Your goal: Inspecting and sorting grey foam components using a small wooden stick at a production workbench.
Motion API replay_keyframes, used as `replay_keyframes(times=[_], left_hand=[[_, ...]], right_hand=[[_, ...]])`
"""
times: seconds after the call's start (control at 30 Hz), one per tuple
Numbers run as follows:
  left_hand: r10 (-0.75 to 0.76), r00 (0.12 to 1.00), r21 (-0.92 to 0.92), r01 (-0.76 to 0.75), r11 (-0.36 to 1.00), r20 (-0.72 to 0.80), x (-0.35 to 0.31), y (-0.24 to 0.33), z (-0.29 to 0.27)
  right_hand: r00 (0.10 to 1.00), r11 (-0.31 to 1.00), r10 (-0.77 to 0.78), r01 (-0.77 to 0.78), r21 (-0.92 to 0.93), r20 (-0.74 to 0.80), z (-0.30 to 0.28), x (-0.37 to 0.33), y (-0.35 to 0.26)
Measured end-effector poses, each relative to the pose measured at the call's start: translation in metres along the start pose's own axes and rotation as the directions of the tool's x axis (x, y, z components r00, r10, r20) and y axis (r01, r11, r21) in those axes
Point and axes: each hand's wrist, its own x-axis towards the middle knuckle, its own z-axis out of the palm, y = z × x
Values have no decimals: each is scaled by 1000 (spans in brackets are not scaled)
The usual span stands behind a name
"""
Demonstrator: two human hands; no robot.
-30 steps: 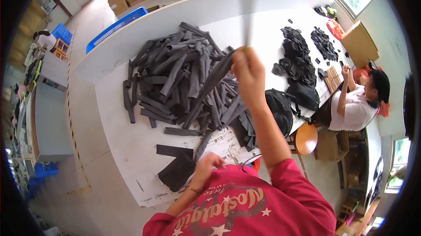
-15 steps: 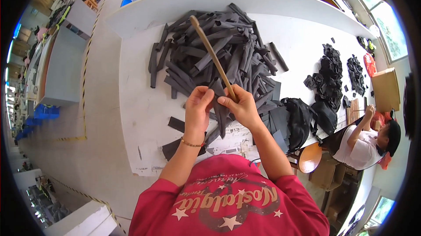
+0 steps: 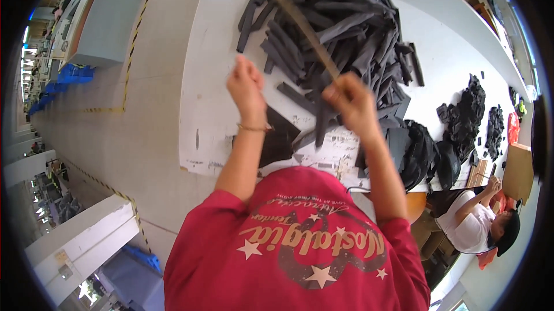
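a: the long white worktable (image 3: 219, 68) is carrying a big heap of black flat strips (image 3: 340, 28), spilling toward the far edge. smaller dark piles (image 3: 461, 114) are sitting off to the right, where another person in a white top (image 3: 470, 227) is working.

b: and the one in front of us?

a: the right hand (image 3: 349, 100) is clenching around the near end of a long thin brownish strip (image 3: 303, 28), which is slanting up and away over the heap, its far tip hanging above the pile's back edge. the left hand (image 3: 247, 87) is lifting beside it, fingers loosely curled, gripping nothing that i can see.

b: anything likely to go wrong?

a: i'd say the strip is blurring, so it's swinging fast. held only at one end, it could be whipping into the heap and flicking loose pieces off the table, or slipping out of that single grip.
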Motion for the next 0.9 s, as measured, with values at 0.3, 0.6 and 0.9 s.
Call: replay_keyframes(times=[0.3,0.6,0.9], left_hand=[[-288,484,517,-855,45,826,-41,-102,-101],[-209,667,698,-666,264,715,-7,-91,-113],[-151,658,666,-673,322,737,-8,-65,-81]], right_hand=[[961,985,15,-61,-160,-277,-42,47,4],[975,805,174,-59,-590,140,-52,-124,81],[976,762,72,80,-643,206,-44,-125,93]])
